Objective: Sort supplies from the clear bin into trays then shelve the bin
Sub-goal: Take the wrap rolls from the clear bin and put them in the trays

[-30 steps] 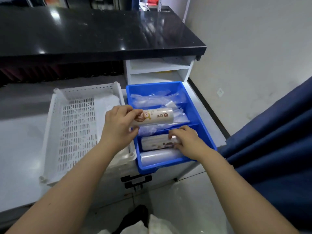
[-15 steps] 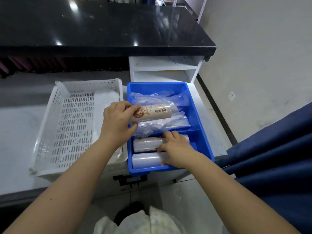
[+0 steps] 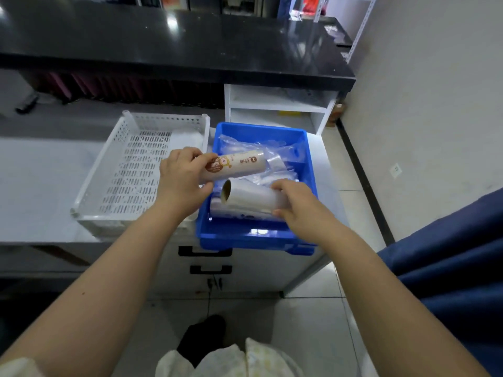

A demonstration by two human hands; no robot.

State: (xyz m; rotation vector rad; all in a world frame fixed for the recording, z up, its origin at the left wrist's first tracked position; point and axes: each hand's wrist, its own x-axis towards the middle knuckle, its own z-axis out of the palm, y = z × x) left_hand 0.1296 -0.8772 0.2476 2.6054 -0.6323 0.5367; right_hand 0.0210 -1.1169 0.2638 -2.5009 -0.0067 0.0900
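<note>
right hand (image 3: 296,205) now lifting a clear film roll (image 3: 253,198) up from the blue tray (image 3: 255,235), open end tilted upward

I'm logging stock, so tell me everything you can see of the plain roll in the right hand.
The plain roll is a cylinder of clear, glossy plastic film wound on a brown cardboard core, whose open end faces left. The right hand grips its other end. It is held nearly level over the near part of the blue tray, above another roll lying there and just below the printed roll in the left hand.
</note>
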